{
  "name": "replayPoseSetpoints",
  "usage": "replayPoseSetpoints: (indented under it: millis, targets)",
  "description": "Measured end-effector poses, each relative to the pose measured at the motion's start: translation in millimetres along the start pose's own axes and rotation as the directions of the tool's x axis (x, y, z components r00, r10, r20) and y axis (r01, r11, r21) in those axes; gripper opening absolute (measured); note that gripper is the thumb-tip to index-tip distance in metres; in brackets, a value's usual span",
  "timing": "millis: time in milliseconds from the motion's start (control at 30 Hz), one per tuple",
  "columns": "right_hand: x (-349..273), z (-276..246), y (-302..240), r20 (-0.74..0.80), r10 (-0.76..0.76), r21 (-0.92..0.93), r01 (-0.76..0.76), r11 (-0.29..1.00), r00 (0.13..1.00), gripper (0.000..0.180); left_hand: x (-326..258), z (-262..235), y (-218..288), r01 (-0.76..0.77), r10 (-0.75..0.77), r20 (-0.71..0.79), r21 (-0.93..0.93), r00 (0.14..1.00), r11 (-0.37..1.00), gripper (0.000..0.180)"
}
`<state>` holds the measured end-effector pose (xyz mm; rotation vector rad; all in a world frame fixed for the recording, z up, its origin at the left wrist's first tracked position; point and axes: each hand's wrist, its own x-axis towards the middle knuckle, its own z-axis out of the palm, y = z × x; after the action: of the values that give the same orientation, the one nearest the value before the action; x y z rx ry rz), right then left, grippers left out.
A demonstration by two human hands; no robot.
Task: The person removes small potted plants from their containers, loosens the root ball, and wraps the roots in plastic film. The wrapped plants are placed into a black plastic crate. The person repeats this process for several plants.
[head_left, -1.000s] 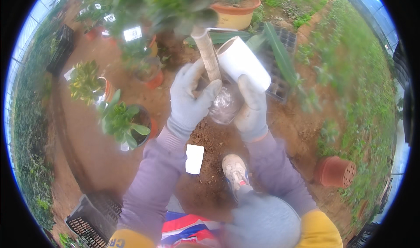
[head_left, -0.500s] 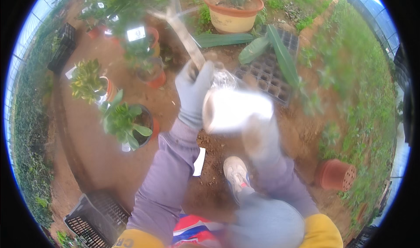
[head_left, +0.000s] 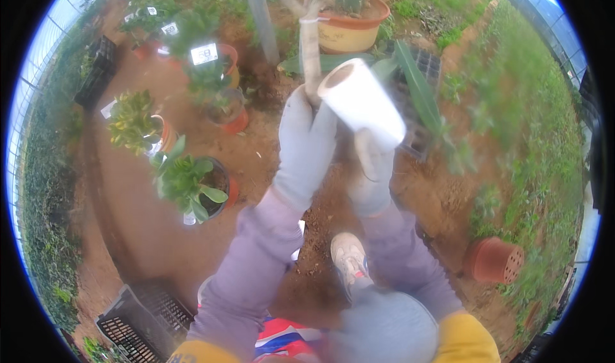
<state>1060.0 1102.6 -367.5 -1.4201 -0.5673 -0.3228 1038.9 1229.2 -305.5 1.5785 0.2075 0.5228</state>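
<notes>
Both of my hands wear pale grey gloves. My left hand (head_left: 301, 148) is closed around the lower end of a pale, forked branch (head_left: 311, 49), which stands nearly upright. A thin whitish band shows around the branch below its fork. My right hand (head_left: 373, 177) grips the lower end of a white roll of plastic film (head_left: 365, 103). The roll tilts up to the left, its hollow core end close beside the branch and above my left fingers. Whether film runs between roll and branch cannot be made out.
Several potted plants with white tags stand at left, among them a leafy green one (head_left: 186, 183). Ahead are a big cactus pot (head_left: 349, 33) and a black seedling tray (head_left: 429, 62) with long leaves (head_left: 416, 87). A terracotta pot (head_left: 493, 260) lies right; a black crate (head_left: 144, 318) sits lower left.
The roll has swung up from nearly level to a steep tilt, right of the branch. My left hand and the branch have shifted right, and the branch has become more upright.
</notes>
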Motion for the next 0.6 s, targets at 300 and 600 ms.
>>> replayPoseSetpoints:
  millis: [300,600]
  targets:
    - [2,17,-34,-0.010,0.281,0.470,-0.243,0.849,0.960,0.054,1,-48,1,0.299,-0.030,0.521,-0.439,0.853,0.847,0.045]
    - [-11,-6,-60,0.121,0.264,0.677,-0.274,0.684,0.957,0.044,-7,-34,-5,0.198,-0.074,0.260,-0.494,0.963,0.847,0.030]
